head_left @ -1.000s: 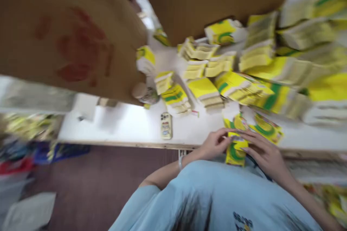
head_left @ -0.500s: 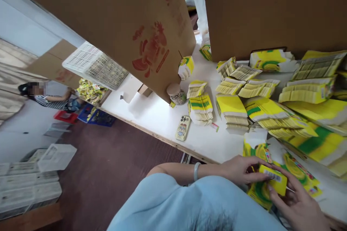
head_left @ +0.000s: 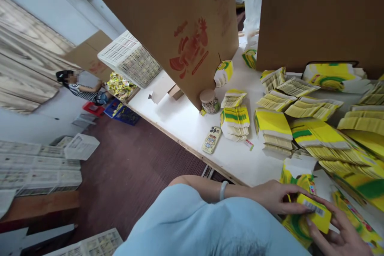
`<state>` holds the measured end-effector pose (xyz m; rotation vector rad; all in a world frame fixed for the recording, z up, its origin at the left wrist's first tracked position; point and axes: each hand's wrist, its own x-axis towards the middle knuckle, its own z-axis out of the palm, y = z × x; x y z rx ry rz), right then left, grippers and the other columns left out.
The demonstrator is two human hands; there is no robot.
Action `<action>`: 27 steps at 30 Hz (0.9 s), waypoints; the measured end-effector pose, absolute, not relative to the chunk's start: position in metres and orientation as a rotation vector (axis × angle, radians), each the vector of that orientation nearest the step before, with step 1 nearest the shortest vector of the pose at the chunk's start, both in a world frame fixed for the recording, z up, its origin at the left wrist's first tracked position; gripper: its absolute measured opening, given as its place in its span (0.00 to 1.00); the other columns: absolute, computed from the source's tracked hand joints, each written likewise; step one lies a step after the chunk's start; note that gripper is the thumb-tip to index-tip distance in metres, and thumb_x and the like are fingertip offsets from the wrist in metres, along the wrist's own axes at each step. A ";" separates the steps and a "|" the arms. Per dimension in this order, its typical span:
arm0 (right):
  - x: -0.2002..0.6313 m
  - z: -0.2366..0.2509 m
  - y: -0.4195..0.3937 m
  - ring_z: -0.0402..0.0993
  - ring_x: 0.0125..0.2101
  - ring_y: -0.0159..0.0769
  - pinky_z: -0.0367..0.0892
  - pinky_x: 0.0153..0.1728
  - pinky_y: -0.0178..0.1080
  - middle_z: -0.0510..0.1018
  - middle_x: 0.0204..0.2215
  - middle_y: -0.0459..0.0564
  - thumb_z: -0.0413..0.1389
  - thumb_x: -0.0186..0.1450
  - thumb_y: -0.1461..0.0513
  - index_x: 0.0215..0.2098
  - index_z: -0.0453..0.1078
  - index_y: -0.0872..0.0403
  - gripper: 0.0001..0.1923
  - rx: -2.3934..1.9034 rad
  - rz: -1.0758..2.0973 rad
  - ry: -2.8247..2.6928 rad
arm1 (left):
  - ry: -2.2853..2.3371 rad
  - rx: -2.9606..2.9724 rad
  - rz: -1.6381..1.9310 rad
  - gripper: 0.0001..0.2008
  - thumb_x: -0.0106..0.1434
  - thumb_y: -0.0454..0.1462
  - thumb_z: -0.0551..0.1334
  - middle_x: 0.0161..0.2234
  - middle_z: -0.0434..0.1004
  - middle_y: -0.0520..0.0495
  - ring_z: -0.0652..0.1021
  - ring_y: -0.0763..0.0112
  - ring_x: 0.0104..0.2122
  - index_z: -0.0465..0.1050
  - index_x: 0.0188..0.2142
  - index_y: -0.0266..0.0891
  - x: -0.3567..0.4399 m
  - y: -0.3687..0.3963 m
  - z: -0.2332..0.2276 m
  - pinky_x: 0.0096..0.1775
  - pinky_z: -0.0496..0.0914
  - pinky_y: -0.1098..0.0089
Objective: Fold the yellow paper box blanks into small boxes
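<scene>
A small yellow carton (head_left: 321,221), its end panel printed with a barcode, sits between my two hands at the lower right. My left hand (head_left: 277,197), with a pale bangle at the wrist, pinches the upper left side of it. On the other side, the fingers and thumb of my right hand (head_left: 340,230) grip its right and lower edges. Under and around the hands lie more yellow-and-green cartons, one flattened carton (head_left: 357,216) to the right and another carton (head_left: 300,176) with white flaps just beyond.
Stacks of flat cartons (head_left: 274,126) cover the table's right side. A phone (head_left: 211,140), a lidded jar (head_left: 209,102) and large cardboard boxes (head_left: 192,48) stand farther along. A seated person (head_left: 87,90) works beside a heap of yellow packets (head_left: 120,86) and white crates (head_left: 132,60).
The view has swung to the left, so everything shifts rightward in the picture. Both hands still hold the carton, in nearly the same grip.
</scene>
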<state>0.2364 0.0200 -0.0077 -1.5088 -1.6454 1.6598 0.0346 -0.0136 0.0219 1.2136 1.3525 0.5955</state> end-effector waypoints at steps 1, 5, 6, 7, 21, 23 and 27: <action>0.234 -0.007 0.021 0.85 0.28 0.51 0.83 0.26 0.46 0.85 0.41 0.50 0.63 0.53 0.46 0.57 0.69 0.38 0.33 -1.538 1.617 -1.699 | 1.354 1.222 0.597 0.29 0.68 0.50 0.63 0.32 0.76 0.51 0.72 0.74 0.30 0.69 0.65 0.42 0.034 -0.013 0.021 0.34 0.68 0.77; 0.223 0.005 0.027 0.84 0.32 0.44 0.82 0.33 0.45 0.81 0.51 0.58 0.61 0.59 0.49 0.59 0.69 0.50 0.32 -1.505 1.553 -1.782 | 1.329 1.219 0.731 0.26 0.70 0.48 0.60 0.44 0.82 0.44 0.77 0.69 0.36 0.71 0.63 0.38 0.033 -0.010 0.018 0.40 0.72 0.73; 0.221 0.008 0.031 0.84 0.35 0.43 0.82 0.36 0.45 0.78 0.56 0.61 0.61 0.59 0.50 0.61 0.68 0.52 0.33 -1.430 1.631 -1.737 | 1.318 1.197 0.778 0.27 0.70 0.49 0.60 0.48 0.82 0.42 0.78 0.68 0.39 0.71 0.63 0.37 0.032 -0.008 0.016 0.43 0.73 0.71; 0.221 0.009 0.034 0.84 0.36 0.41 0.82 0.37 0.44 0.76 0.59 0.62 0.61 0.60 0.50 0.63 0.67 0.52 0.35 -1.353 1.746 -1.669 | 1.318 1.167 0.822 0.27 0.70 0.50 0.59 0.51 0.81 0.40 0.79 0.66 0.41 0.72 0.62 0.36 0.031 -0.006 0.014 0.45 0.73 0.69; 0.233 -0.003 0.034 0.84 0.36 0.43 0.82 0.37 0.47 0.86 0.42 0.51 0.64 0.62 0.44 0.62 0.72 0.47 0.34 -1.179 2.003 -1.128 | 1.169 1.537 0.621 0.27 0.77 0.45 0.45 0.53 0.80 0.38 0.80 0.62 0.47 0.66 0.66 0.36 0.009 0.018 0.014 0.52 0.74 0.63; 0.269 0.007 0.031 0.84 0.36 0.43 0.81 0.39 0.47 0.86 0.42 0.53 0.61 0.64 0.45 0.62 0.73 0.49 0.32 -1.381 1.739 -1.262 | 1.295 1.735 0.644 0.26 0.77 0.46 0.46 0.50 0.80 0.38 0.79 0.61 0.47 0.67 0.65 0.36 -0.001 0.037 0.010 0.51 0.73 0.62; 0.375 0.029 0.013 0.83 0.37 0.59 0.77 0.41 0.62 0.84 0.42 0.66 0.51 0.69 0.45 0.65 0.69 0.56 0.34 -2.238 0.838 -1.762 | 1.788 2.034 0.558 0.26 0.70 0.52 0.59 0.47 0.80 0.34 0.77 0.51 0.50 0.72 0.56 0.34 -0.011 0.087 -0.009 0.52 0.70 0.56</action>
